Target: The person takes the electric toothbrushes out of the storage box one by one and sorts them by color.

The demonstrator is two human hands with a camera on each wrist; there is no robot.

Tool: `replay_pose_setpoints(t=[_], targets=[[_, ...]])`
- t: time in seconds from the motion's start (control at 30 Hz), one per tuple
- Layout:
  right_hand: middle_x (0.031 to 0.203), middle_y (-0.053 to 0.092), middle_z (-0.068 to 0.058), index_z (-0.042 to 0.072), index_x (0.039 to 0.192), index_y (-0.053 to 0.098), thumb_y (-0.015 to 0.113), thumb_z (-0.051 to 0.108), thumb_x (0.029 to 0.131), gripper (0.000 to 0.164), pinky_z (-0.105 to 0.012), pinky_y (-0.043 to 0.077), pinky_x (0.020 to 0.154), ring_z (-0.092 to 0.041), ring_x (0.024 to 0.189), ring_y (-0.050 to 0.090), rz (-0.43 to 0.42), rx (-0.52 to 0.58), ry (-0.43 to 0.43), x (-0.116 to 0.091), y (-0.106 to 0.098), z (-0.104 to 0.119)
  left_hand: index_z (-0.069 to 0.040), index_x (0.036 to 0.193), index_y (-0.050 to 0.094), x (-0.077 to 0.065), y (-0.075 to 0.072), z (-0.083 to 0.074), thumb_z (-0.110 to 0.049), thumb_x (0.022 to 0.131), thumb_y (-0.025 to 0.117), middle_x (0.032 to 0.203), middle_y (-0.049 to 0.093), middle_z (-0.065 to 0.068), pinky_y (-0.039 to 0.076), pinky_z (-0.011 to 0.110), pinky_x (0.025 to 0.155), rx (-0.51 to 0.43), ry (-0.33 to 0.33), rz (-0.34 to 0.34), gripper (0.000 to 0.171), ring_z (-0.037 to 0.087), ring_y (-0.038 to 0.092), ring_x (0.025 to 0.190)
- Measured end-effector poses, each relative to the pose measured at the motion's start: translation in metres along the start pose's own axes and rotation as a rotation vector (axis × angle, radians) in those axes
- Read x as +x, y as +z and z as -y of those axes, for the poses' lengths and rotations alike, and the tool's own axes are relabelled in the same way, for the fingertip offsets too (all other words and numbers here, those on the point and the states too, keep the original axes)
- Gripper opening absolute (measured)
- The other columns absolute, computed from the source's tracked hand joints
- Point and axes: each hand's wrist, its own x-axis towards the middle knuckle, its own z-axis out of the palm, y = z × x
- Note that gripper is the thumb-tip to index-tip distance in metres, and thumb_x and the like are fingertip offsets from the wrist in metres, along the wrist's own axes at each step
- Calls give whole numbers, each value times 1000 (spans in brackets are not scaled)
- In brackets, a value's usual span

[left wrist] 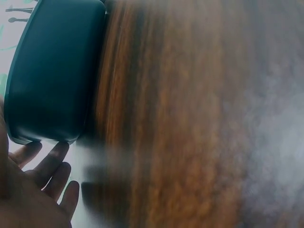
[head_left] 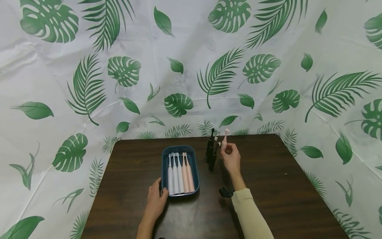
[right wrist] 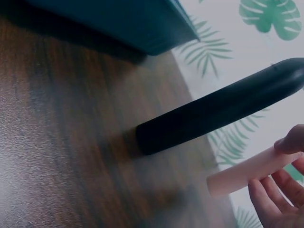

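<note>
A blue bin on the table holds three white electric toothbrushes and two pink ones, lying side by side with heads toward the far end. My left hand touches the bin's near left corner; its fingertips press lightly on the outer wall in the left wrist view. With thumb and fingers, my right hand pinches a pink electric toothbrush by its handle, head up. Several black electric toothbrushes stand upright between the bin and that hand; one black handle is close in the right wrist view.
The dark wooden table ends at its far edge against a white leaf-print backdrop, which also rises along both sides. A small black camera mount sits at my right wrist.
</note>
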Motion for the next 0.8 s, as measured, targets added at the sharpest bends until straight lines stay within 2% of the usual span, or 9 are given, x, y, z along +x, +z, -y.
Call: replay_pose_setpoints(t=[0.33,0.63,0.8], targets=[[129,70,-25,-1,129,62,70,4,98,33,-51,52,101,-40,117,69,-2,16,10,4,12,-17,-2,157,47,-1,-1,1,-20,103,58,154,55,22,44,63,112,-9,-5,25,58,39,50,135],[130,67,-27,-3,131,60,71,6,97,37,-54,53,103,-42,119,68,7,36,25,11,16,-17,-3,157,47,0,-4,0,-21,104,57,154,56,20,44,63,110,-25,8,32,57,37,50,134],[130,67,-26,-2,131,60,70,6,97,37,-53,54,100,-41,118,69,9,38,28,13,18,-17,-4,158,46,2,-3,2,-21,104,57,155,55,19,44,63,112,-26,-13,35,57,36,49,136]])
